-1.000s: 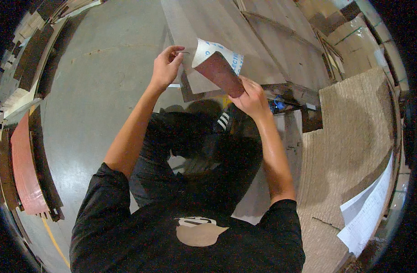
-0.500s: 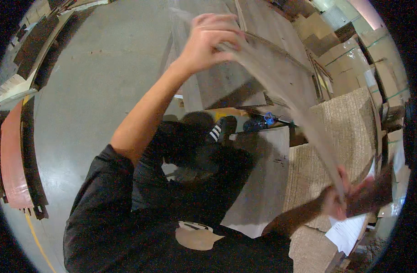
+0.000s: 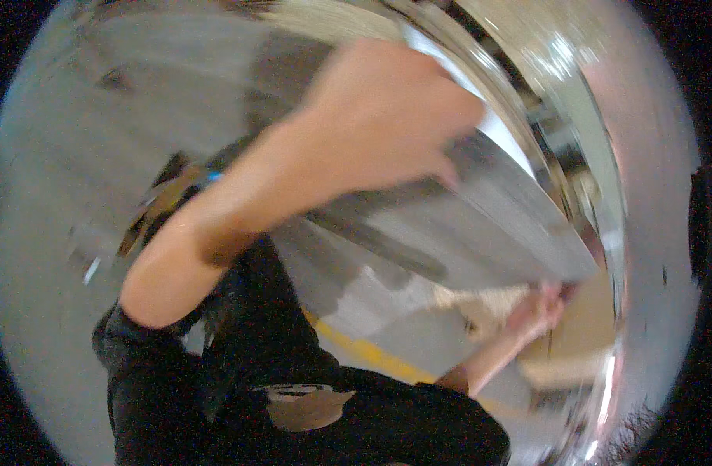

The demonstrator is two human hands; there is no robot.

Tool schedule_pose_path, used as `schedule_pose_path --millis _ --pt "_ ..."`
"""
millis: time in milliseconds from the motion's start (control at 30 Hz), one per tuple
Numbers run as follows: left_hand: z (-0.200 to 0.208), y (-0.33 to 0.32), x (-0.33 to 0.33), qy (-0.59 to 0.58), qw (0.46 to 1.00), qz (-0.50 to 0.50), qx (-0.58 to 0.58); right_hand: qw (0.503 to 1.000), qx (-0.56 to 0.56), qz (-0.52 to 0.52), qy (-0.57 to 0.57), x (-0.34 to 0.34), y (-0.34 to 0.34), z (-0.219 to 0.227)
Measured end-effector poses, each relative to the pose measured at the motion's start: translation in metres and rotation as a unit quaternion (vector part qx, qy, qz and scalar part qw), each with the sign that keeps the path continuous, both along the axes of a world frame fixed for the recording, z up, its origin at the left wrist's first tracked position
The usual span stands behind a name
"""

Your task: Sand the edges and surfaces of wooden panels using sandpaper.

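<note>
A thin grey board [image 3: 496, 198] slants across the right half of the head view, held up between my two hands. My left hand [image 3: 402, 109] is closed on its upper edge; the thumb shows on the near face and the other fingers are mostly out of sight. Lower down on the right, my right hand [image 3: 541, 307] grips the board near its other end. Both hands are smeared by motion.
A yellow line [image 3: 367, 353] runs along the grey floor under me. Stacked tan cardboard [image 3: 585, 318] stands at the right. Brown and dark items [image 3: 165, 198] lie beyond my left forearm. Much of the background is blurred.
My view has swung round to the right, and the board has turned from nearly edge-on to showing its grey face. My left hand has come closer. Both hands keep their hold.
</note>
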State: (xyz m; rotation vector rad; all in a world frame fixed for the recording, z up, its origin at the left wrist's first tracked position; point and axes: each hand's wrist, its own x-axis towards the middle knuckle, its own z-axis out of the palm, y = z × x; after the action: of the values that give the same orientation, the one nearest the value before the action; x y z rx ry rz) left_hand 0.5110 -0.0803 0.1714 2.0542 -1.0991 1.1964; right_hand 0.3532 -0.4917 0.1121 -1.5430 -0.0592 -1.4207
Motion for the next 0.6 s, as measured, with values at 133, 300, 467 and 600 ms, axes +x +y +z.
schedule_pose_path --millis 133,300,467,600 --pt "-0.029 -0.028 0.003 -0.026 0.998 -0.056 -0.003 0.996 0.030 0.069 0.041 -0.024 -0.026 -0.057" --pt "-0.047 -0.059 -0.017 0.134 0.990 0.007 0.041 0.993 0.044 0.107 0.005 -0.044 -0.037 -0.083" --pt "-0.024 -0.030 -0.037 0.062 0.997 0.031 0.024 0.985 0.030 0.169 -0.010 -0.028 -0.038 -0.057" --pt "0.009 0.035 -0.068 0.072 0.996 0.027 -0.037 0.960 -0.063 0.271 -0.041 -0.021 -0.008 -0.023"
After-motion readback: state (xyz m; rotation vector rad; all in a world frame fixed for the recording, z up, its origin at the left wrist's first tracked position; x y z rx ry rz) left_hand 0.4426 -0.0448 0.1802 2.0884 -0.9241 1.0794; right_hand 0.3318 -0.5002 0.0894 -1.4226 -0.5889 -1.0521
